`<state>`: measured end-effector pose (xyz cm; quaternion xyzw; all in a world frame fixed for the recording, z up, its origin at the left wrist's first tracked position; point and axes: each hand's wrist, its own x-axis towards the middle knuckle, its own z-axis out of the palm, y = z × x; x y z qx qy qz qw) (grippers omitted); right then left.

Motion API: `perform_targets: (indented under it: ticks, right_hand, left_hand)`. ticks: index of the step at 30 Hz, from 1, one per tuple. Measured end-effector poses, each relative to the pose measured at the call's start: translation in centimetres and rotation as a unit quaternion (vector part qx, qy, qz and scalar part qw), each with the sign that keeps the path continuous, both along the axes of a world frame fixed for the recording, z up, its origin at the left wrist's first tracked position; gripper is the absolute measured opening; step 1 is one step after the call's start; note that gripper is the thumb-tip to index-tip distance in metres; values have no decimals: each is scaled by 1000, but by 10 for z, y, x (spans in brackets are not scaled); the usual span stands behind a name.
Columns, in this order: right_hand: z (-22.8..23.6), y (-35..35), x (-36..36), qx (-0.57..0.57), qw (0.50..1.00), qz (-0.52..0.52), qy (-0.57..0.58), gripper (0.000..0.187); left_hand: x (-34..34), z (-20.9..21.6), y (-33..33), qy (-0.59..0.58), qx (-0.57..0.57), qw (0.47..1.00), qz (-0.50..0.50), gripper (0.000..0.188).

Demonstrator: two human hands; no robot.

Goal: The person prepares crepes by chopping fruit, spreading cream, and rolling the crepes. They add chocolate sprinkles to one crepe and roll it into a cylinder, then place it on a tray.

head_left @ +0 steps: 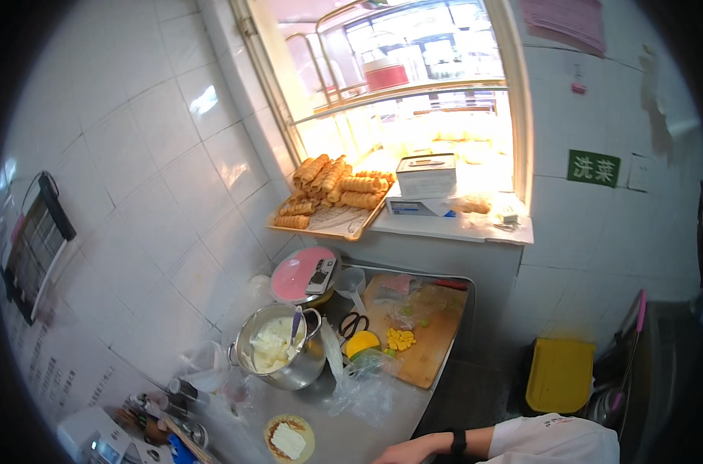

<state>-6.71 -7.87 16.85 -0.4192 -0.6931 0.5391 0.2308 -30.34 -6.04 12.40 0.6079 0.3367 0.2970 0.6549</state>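
Observation:
My right hand rests low over the metal worktop at the lower edge, a black band on its wrist; its fingers are cut off by the picture's edge. My left hand is out of view. Left of the right hand lies a thin round pancake with a white block of cream on it. Behind it stands a steel pot of white cream, a purple-handled spatula upright in it. Yellow fruit cubes and a cut mango half lie on a wooden cutting board.
Black-handled scissors, a clear measuring cup and a crumpled plastic bag lie around the board. A pink-lidded container stands behind the pot. On the sill sits a tray of rolled pastries. A yellow bin stands right.

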Motion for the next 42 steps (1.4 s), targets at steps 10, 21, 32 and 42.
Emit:
perform_targets:
  ticks: [10,21,32,42]
  right_hand:
    - [-59,77,7,-198,937,232,169,32]
    - [-101,103,-4,-113,975,101,163,42]
    - [-98,94,2,86,993,69,41,44]
    - [-93,84,2,180,982,31,-38,51]
  left_hand:
    - [35,9,32,94,-4,995,-17,14]
    - [41,-21,60,127,-80,988,48,14]
    - [40,-46,77,144,-118,981,53,14]
    - [19,-89,86,147,-152,974,78,14]
